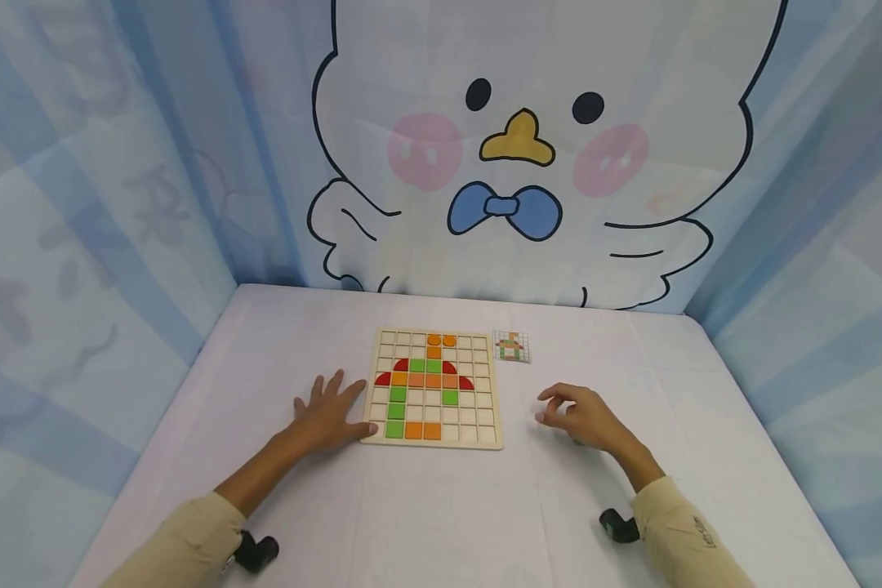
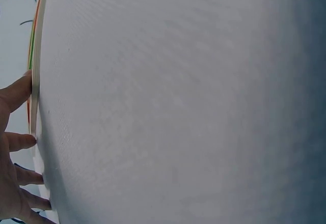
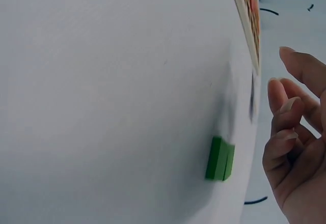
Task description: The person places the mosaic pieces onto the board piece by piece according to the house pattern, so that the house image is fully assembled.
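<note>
A wooden grid board [image 1: 485, 415] lies on the table, with orange, green and red pieces forming a figure on it. My left hand [image 1: 329, 416] is spread at its left side, thumb over the lower left corner. In the left wrist view, the thumb and one fingertip meet the board's edge [image 2: 36, 81]. To the right of the board my right hand [image 1: 581, 416] hovers above the table, fingers loosely bent, thumb apart from them, holding nothing. Below it, two green blocks [image 3: 219, 159] sit side by side, mostly hidden by the hand in the head view.
A small printed card [image 1: 512, 346] with a coloured grid figure lies by the board's upper right corner. A white cloth covers the table [image 1: 441, 523]. Curtains [image 1: 103, 245] stand on both sides, and a cartoon backdrop [image 1: 514, 261] rises behind.
</note>
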Demonstrator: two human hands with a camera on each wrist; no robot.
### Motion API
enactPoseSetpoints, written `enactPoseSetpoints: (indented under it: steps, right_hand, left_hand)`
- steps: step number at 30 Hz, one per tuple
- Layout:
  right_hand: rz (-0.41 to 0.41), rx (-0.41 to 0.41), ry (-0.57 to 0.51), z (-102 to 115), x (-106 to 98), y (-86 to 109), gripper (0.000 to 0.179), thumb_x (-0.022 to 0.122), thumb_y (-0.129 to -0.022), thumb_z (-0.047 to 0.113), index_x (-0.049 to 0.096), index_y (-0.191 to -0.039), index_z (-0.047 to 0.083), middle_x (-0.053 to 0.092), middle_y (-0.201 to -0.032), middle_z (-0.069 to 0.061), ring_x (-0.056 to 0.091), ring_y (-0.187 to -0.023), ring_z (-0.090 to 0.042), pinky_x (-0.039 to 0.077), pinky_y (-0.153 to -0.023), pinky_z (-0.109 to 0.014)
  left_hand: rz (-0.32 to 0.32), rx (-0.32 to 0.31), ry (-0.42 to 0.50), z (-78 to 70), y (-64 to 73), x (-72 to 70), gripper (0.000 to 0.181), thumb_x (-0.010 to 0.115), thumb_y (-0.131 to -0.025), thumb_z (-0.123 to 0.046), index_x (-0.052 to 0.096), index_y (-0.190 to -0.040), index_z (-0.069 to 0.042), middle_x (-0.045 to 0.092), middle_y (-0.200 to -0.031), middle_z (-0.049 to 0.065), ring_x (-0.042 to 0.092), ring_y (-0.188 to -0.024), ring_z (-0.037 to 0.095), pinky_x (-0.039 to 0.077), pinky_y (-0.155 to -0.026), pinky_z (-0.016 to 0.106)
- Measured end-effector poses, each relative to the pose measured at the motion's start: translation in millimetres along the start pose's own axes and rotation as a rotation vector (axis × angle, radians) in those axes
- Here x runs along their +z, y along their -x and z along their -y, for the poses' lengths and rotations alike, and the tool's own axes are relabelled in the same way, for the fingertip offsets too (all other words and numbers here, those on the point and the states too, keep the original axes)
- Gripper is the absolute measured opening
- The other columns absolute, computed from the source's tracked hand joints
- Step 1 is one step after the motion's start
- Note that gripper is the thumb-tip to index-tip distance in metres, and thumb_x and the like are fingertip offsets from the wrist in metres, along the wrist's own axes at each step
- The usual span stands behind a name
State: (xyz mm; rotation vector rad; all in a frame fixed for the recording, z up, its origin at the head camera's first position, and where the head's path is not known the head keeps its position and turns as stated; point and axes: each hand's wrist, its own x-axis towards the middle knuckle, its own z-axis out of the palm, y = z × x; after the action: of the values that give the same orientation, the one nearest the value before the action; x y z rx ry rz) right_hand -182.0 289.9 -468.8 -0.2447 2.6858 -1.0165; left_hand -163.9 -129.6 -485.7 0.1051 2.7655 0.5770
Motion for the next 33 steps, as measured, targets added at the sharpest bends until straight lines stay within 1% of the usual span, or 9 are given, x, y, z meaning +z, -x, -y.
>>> enactPoseSetpoints:
  steps: [5,7,10,12,19,26,30,33]
  right_hand:
    - [-0.047,0.014,0.019,-28,-10,22.3,0.033,0.079,-0.087,0.027,0.07,-0.112,0.007,0.064,-0.087,-0.001,0.048,-0.062,-0.008,0.042,-0.055,-0.024]
    - [-0.069,0.02,0.046,-37,-12,30.3,0.033,0.081,-0.085,0.028,0.071,-0.11,0.008,0.064,-0.087,0.0,0.047,-0.064,-0.006,0.041,-0.057,-0.023]
    - [-0.089,0.04,0.077,-46,-13,39.7,0.035,0.083,-0.082,0.029,0.072,-0.108,0.009,0.064,-0.087,0.001,0.045,-0.065,-0.007,0.039,-0.057,-0.023]
    - [-0.098,0.046,0.105,-50,-13,43.5,0.035,0.084,-0.081,0.028,0.072,-0.108,0.009,0.063,-0.088,0.001,0.046,-0.069,-0.009,0.039,-0.059,-0.023]
    - [-0.139,0.054,0.163,-57,-11,49.7,0.033,0.084,-0.08,0.021,0.072,-0.107,0.007,0.064,-0.088,0.001,0.05,-0.079,-0.014,0.041,-0.066,-0.024]
    - [-0.165,0.059,0.163,-63,-10,51.4,0.03,0.081,-0.082,0.016,0.073,-0.108,0.005,0.065,-0.088,-0.001,0.049,-0.076,-0.013,0.041,-0.063,-0.022]
    - [-0.166,0.074,0.172,-62,-9,51.5,0.028,0.08,-0.083,0.014,0.073,-0.109,0.005,0.066,-0.091,-0.003,0.05,-0.078,-0.015,0.041,-0.064,-0.023]
    - [-0.16,0.074,0.183,-61,-9,51.7,0.028,0.079,-0.084,0.014,0.072,-0.109,0.004,0.067,-0.096,-0.005,0.053,-0.084,-0.017,0.044,-0.067,-0.025]
  left_hand:
    - [-0.005,0.007,-0.001,1.1,0.4,0.2,0.088,0.075,-0.083,-0.051,0.04,-0.155,-0.014,0.018,-0.164,0.027,0.008,-0.149,0.058,0.012,-0.105,0.084]
    - [-0.005,0.009,-0.004,1.6,0.3,0.6,0.088,0.075,-0.083,-0.051,0.04,-0.154,-0.014,0.018,-0.164,0.027,0.008,-0.148,0.058,0.012,-0.104,0.084]
    - [-0.003,0.01,-0.009,1.5,0.1,1.0,0.088,0.074,-0.083,-0.052,0.04,-0.154,-0.014,0.018,-0.164,0.027,0.008,-0.148,0.058,0.012,-0.104,0.084]
    - [-0.002,0.009,-0.008,1.4,-0.1,1.0,0.088,0.075,-0.083,-0.052,0.04,-0.154,-0.014,0.018,-0.164,0.027,0.008,-0.149,0.058,0.012,-0.104,0.084]
    - [-0.001,0.007,-0.013,1.6,-0.5,1.1,0.089,0.074,-0.083,-0.052,0.039,-0.155,-0.014,0.018,-0.164,0.027,0.007,-0.149,0.058,0.012,-0.105,0.084]
    - [-0.001,0.004,-0.004,2.0,-1.2,1.6,0.089,0.075,-0.083,-0.052,0.039,-0.155,-0.014,0.018,-0.165,0.026,0.008,-0.149,0.058,0.012,-0.105,0.084]
    - [0.001,0.003,-0.008,2.9,-1.1,2.2,0.089,0.074,-0.083,-0.053,0.039,-0.155,-0.014,0.017,-0.165,0.026,0.008,-0.149,0.058,0.012,-0.105,0.084]
    - [0.003,0.001,-0.013,3.0,-1.1,1.9,0.089,0.073,-0.083,-0.053,0.039,-0.155,-0.015,0.017,-0.165,0.026,0.007,-0.149,0.057,0.012,-0.105,0.084]
